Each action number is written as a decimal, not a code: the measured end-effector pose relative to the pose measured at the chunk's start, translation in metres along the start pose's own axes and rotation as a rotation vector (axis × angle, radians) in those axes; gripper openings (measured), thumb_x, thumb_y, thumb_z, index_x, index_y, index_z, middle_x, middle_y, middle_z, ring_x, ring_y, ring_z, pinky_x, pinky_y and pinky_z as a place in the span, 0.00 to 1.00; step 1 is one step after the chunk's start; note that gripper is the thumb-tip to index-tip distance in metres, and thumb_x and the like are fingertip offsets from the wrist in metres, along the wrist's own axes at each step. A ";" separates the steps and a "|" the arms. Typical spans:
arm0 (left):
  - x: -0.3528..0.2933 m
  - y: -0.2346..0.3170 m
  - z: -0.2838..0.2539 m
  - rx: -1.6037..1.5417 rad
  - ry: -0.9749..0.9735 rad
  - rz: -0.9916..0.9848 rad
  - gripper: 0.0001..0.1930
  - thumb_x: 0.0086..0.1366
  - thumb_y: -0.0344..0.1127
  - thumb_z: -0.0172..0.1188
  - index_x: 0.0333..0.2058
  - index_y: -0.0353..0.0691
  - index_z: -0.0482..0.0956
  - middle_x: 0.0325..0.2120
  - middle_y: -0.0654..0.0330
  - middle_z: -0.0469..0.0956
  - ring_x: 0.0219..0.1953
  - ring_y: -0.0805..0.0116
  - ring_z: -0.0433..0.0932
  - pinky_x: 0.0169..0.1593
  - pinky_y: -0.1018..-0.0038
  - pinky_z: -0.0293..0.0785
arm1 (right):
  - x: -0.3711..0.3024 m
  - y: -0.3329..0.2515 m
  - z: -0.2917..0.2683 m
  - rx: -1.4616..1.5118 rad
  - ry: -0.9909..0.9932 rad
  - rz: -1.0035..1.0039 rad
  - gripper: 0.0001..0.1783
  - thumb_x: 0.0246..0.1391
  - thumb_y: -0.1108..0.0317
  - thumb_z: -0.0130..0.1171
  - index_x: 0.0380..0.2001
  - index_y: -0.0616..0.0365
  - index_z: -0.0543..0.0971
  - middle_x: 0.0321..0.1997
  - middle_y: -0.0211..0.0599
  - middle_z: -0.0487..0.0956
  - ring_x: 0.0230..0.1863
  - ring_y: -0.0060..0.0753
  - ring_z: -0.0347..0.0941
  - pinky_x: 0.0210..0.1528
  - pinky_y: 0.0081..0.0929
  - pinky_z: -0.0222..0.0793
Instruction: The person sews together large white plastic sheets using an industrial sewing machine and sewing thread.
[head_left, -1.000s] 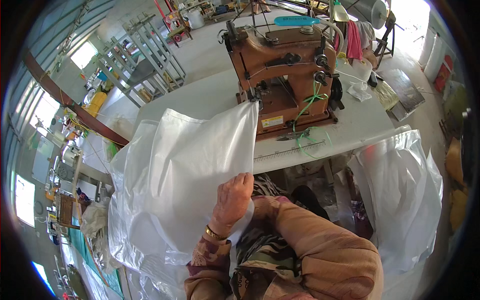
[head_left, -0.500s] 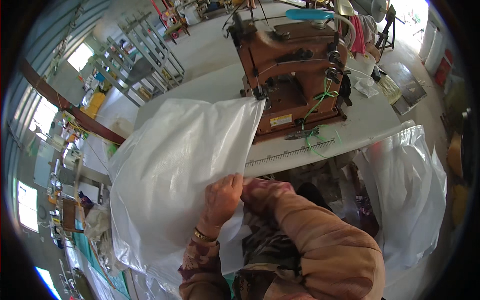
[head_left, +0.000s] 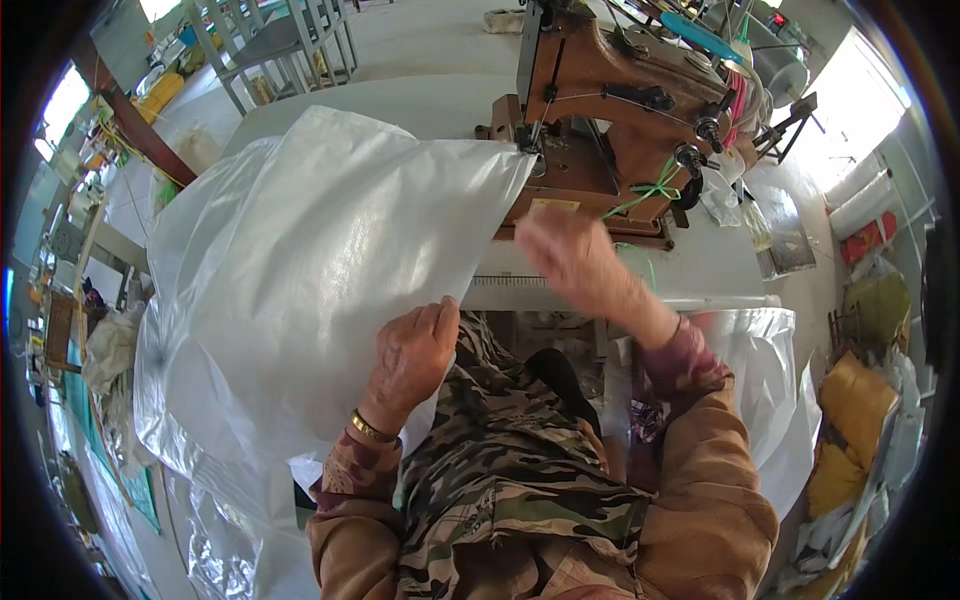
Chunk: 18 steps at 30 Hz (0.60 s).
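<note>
A large, shiny white plastic sheet spreads over the left part of the table, its far right corner at the needle of a brown sewing machine. My left hand is closed on the sheet's near right edge, fingers folded over it. In front of the machine's base, my right hand is raised and smeared by motion, apart from the sheet. Its fingers cannot be made out clearly. Green string hangs on the machine. A ruler strip runs along the table's front edge.
More white plastic hangs right of my lap. A blue handle-like object lies atop the machine. Beyond the table stands a grey metal frame. Yellow sacks lie on the floor at right.
My right hand has left the sheet's edge beside my left hand and moved up toward the machine. My left hand keeps its grip. The view has shifted, and the sheet bulges differently.
</note>
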<state>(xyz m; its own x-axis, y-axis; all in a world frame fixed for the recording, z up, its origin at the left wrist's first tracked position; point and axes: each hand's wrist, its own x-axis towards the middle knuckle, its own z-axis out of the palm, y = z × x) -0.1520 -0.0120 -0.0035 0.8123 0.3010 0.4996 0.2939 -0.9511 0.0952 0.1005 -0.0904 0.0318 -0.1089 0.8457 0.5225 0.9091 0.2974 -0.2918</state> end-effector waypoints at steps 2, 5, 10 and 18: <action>-0.001 0.005 0.003 0.005 0.046 -0.019 0.14 0.58 0.25 0.58 0.43 0.29 0.77 0.25 0.57 0.74 0.27 0.64 0.79 0.29 0.70 0.76 | 0.022 0.020 -0.009 -0.118 0.125 0.046 0.06 0.60 0.71 0.54 0.39 0.61 0.74 0.37 0.47 0.76 0.39 0.54 0.74 0.41 0.44 0.72; -0.002 0.012 0.006 0.006 0.083 -0.051 0.13 0.58 0.25 0.58 0.43 0.29 0.77 0.25 0.57 0.74 0.27 0.63 0.79 0.28 0.70 0.75 | 0.035 0.038 -0.010 -0.176 0.037 0.088 0.06 0.60 0.72 0.53 0.39 0.61 0.74 0.38 0.48 0.76 0.41 0.54 0.75 0.41 0.45 0.72; -0.002 0.022 0.007 -0.021 0.092 -0.093 0.13 0.58 0.25 0.59 0.42 0.30 0.76 0.24 0.57 0.73 0.27 0.61 0.78 0.28 0.68 0.75 | 0.037 0.047 -0.010 -0.139 -0.002 -0.018 0.06 0.59 0.73 0.53 0.39 0.62 0.74 0.36 0.48 0.78 0.40 0.55 0.76 0.41 0.46 0.72; -0.002 0.032 0.011 -0.039 0.072 -0.100 0.13 0.59 0.26 0.59 0.43 0.30 0.75 0.26 0.56 0.75 0.29 0.59 0.80 0.30 0.66 0.76 | 0.050 0.044 -0.024 -0.183 -0.244 0.001 0.09 0.55 0.69 0.53 0.38 0.60 0.75 0.27 0.50 0.77 0.34 0.57 0.76 0.38 0.48 0.71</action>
<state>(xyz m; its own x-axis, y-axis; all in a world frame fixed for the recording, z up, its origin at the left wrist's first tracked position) -0.1381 -0.0422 -0.0110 0.7411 0.3905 0.5461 0.3509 -0.9188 0.1807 0.1451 -0.0457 0.0639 -0.1810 0.9339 0.3084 0.9642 0.2303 -0.1316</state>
